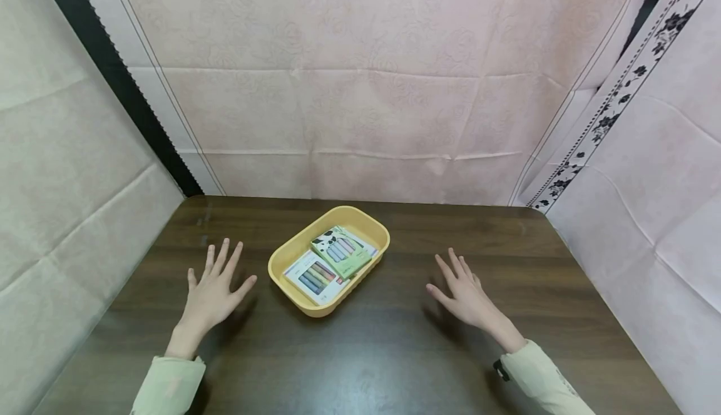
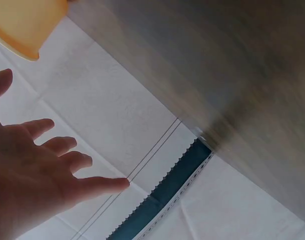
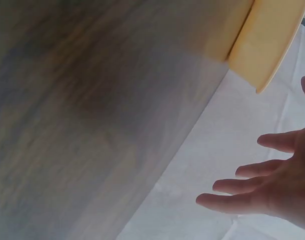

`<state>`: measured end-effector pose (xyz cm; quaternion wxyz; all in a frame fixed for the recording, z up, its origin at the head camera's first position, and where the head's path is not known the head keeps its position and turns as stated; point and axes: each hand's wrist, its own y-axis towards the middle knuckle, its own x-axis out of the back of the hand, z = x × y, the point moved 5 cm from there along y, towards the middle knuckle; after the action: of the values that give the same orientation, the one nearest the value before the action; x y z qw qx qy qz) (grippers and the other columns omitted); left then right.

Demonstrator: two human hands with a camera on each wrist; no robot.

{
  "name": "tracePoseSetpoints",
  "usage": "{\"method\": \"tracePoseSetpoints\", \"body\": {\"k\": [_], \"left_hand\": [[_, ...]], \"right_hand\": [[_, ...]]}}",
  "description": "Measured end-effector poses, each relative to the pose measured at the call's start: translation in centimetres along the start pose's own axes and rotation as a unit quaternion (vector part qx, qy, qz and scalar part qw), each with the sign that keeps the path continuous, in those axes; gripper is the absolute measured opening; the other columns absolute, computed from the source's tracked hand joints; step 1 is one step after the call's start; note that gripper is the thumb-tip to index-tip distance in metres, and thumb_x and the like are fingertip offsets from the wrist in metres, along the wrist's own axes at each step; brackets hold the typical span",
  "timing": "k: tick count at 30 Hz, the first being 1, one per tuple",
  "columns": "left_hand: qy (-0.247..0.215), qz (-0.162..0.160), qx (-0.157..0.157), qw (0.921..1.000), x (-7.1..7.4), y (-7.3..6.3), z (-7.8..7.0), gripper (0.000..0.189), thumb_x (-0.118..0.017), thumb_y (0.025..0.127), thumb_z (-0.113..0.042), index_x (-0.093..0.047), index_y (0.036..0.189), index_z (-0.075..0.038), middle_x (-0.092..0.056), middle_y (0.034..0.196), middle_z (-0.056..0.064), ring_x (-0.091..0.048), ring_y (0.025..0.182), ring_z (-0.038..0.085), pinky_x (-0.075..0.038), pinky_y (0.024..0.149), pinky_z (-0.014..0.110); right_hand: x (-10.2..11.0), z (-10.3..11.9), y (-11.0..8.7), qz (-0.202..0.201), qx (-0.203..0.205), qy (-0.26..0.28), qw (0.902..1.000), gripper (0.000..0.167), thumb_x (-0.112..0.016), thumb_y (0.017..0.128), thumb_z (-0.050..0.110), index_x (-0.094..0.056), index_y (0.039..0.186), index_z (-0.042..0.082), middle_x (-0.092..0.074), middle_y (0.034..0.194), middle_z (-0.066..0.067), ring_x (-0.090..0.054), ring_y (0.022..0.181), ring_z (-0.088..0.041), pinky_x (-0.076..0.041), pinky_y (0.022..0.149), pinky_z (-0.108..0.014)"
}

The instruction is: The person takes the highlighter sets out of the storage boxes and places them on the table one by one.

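Observation:
A yellow plastic basket (image 1: pixel 293 299) stands on the table between the two hands, turned at a slant. Inside it lie a white box (image 1: pixel 306 277) with pictures of coloured sticks and, partly over it, a green box (image 1: pixel 356 263) with similar pictures and a cow-like patch pattern. To the basket's left, my left hand (image 1: pixel 211 296) spreads its fingers and holds nothing. My right hand (image 1: pixel 467 299) is on the other side, fingers extended, apart from the basket. Both wrist views show the basket's wall (image 2: pixel 30 25) beyond the hands.
The dark brown wooden table (image 1: pixel 360 365) reflects light near its front. Pale patterned cloth (image 1: pixel 360 114) hangs behind it and on both sides. A dark strip (image 1: pixel 118 77) runs down at the left, a floral border (image 1: pixel 608 114) at the right.

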<state>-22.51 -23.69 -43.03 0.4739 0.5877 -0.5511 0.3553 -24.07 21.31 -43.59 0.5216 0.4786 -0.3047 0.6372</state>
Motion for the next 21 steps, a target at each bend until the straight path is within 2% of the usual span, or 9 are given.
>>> {"method": "tracePoseSetpoints", "body": {"k": [8, 10, 16, 21], "left_hand": [[-0.039, -0.013, 0.0, 0.9992, 0.5, 0.2, -0.7, 0.069, -0.035, 0.091, -0.05, -0.009, 0.145, -0.017, -0.009, 0.15, 0.016, -0.006, 0.136, 0.04, -0.013, 0.092, 0.072], [-0.047, -0.022, -0.001, 0.9987, 0.5, 0.4, -0.8, 0.065, -0.036, 0.092, -0.047, -0.016, 0.144, -0.012, -0.017, 0.148, 0.018, -0.014, 0.134, 0.041, -0.017, 0.092, 0.07], [-0.079, -0.078, -0.027, 0.9934, 0.6, 0.8, -1.5, 0.053, -0.045, 0.092, -0.032, -0.037, 0.133, 0.002, -0.038, 0.136, 0.025, -0.037, 0.121, 0.047, -0.034, 0.09, 0.061], [-0.1, -0.084, -0.032, 0.9909, 0.7, 1.1, -2.2, 0.049, -0.046, 0.092, -0.028, -0.042, 0.13, 0.002, -0.044, 0.131, 0.025, -0.045, 0.116, 0.043, -0.039, 0.089, 0.056]], "right_hand": [[0.2, 0.7, 0.4, -0.016, 0.024, 0.016, 0.9994, 0.069, -0.047, 0.087, 0.048, -0.025, 0.141, 0.013, -0.016, 0.148, -0.019, -0.023, 0.13, -0.044, -0.028, 0.092, -0.065], [0.3, 0.9, 0.5, -0.029, 0.038, 0.021, 0.9986, 0.067, -0.049, 0.088, 0.044, -0.026, 0.141, 0.01, -0.021, 0.146, -0.021, -0.028, 0.128, -0.044, -0.03, 0.093, -0.062], [0.5, 1.8, 0.9, -0.06, 0.069, 0.038, 0.9951, 0.062, -0.053, 0.088, 0.033, -0.03, 0.138, 0.005, -0.038, 0.137, -0.022, -0.039, 0.122, -0.039, -0.036, 0.094, -0.054], [0.6, 2.4, 1.3, -0.063, 0.069, 0.057, 0.994, 0.059, -0.053, 0.088, 0.031, -0.032, 0.137, 0.006, -0.042, 0.134, -0.019, -0.041, 0.122, -0.037, -0.037, 0.095, -0.052]]}}
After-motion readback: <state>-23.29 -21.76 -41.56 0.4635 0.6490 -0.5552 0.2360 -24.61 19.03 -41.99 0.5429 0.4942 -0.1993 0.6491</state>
